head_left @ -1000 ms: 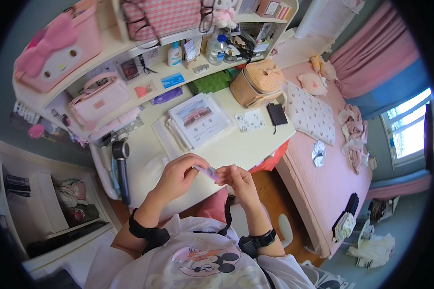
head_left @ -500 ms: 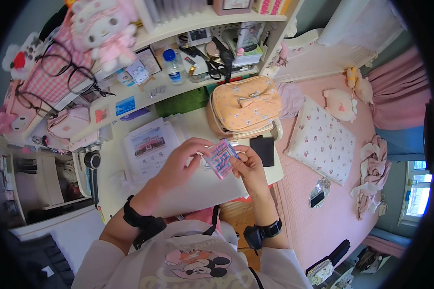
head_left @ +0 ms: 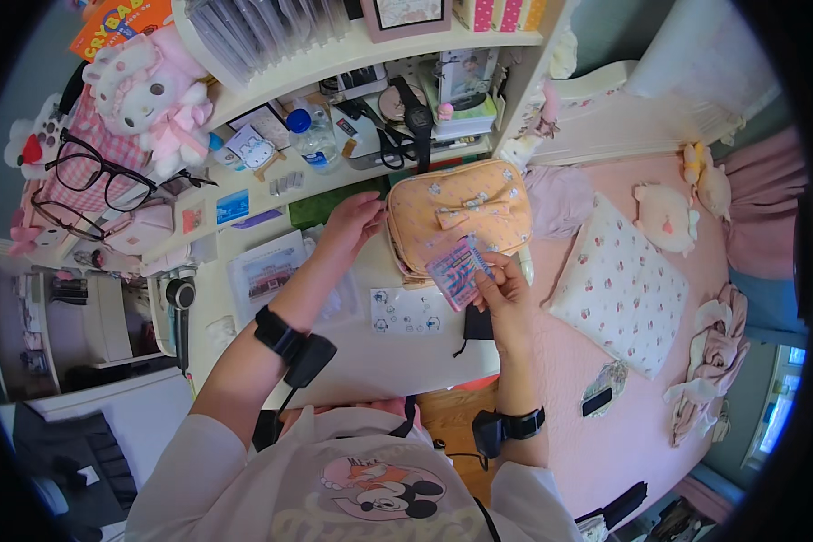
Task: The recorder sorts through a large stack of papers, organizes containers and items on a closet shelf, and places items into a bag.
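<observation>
My right hand pinches a small pink-and-blue printed packet between thumb and fingers, holding it up in front of the bag. The bag is a pale orange, zipped case with a bow on its top, standing at the back right of the desk. My left hand reaches to the bag's left side with fingers stretched out and holds nothing I can see. Its fingertips are close to the bag's corner; whether they touch it I cannot tell. Below the packet lies a white sheet with small printed figures.
Papers in a clear sleeve lie on the desk's left. A black pouch is partly behind my right hand. On the shelf stand a blue-capped bottle, scissors and a plush toy. A bed adjoins on the right.
My left hand has left the packet and moved up and back to the bag's left side. My right hand has shifted slightly right with the packet. The printed sheet now shows.
</observation>
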The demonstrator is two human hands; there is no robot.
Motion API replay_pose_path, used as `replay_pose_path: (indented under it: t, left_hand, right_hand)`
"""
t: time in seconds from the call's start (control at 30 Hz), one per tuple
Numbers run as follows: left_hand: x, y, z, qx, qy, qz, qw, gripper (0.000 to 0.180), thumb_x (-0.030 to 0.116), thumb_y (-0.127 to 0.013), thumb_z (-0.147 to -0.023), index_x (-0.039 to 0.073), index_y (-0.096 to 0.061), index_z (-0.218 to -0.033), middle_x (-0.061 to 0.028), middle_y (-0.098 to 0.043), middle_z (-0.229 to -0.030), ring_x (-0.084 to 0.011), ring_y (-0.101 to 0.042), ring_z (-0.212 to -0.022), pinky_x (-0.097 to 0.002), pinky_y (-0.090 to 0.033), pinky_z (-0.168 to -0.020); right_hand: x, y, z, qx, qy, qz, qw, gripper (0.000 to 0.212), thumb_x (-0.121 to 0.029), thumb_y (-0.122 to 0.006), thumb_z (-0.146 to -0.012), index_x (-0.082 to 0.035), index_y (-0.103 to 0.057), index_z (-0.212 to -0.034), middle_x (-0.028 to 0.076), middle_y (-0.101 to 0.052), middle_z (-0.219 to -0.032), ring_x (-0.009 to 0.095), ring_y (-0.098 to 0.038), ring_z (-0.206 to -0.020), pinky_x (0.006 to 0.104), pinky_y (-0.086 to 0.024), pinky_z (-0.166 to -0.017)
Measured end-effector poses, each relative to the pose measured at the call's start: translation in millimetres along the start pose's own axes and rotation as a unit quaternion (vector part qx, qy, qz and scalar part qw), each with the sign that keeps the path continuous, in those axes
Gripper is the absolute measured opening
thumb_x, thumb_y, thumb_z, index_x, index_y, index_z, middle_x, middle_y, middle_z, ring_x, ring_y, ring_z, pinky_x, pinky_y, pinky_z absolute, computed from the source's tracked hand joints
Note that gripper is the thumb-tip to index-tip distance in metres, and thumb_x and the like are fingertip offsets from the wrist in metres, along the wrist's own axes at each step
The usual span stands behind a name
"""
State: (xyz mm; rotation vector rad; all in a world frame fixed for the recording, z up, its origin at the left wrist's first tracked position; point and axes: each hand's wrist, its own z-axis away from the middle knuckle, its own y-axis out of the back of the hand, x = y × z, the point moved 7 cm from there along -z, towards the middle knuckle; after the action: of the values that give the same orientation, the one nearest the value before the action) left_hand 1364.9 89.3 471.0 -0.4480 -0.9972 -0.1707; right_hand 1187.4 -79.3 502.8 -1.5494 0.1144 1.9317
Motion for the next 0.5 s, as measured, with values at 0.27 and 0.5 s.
replay_pose_path:
  t: [0.27, 0.5]
  left_hand:
    - [-0.5, 4.1, -63.7, 0.016, 0.007, 0.117, 0.993, 0.016, 0.014, -0.056, -0.085, 0.003, -0.057, -0.096, 0.0006, -0.050, -0.074, -0.0066, -0.044, -0.061, -0.0202, -0.040, -0.055]
    - [-13.5, 9.2, -81.2, 0.041, 0.059, 0.216, 0.974, 0.009, 0.014, -0.060, -0.082, 0.006, -0.055, -0.080, 0.0020, -0.048, -0.069, -0.0051, -0.042, -0.057, -0.0175, -0.035, -0.047]
  right_hand:
    - [-13.7, -12.1, -19.4, -0.024, 0.014, 0.017, 0.999, 0.020, -0.002, -0.052, -0.085, -0.003, -0.050, -0.105, -0.001, -0.058, -0.080, 0.002, -0.045, -0.057, 0.0159, -0.034, -0.049]
    - [-25.7, -33.7, -37.6, -0.059, 0.017, 0.047, 0.997, 0.020, -0.001, -0.051, -0.085, -0.002, -0.050, -0.105, 0.000, -0.058, -0.084, 0.002, -0.047, -0.060, 0.0153, -0.035, -0.050]
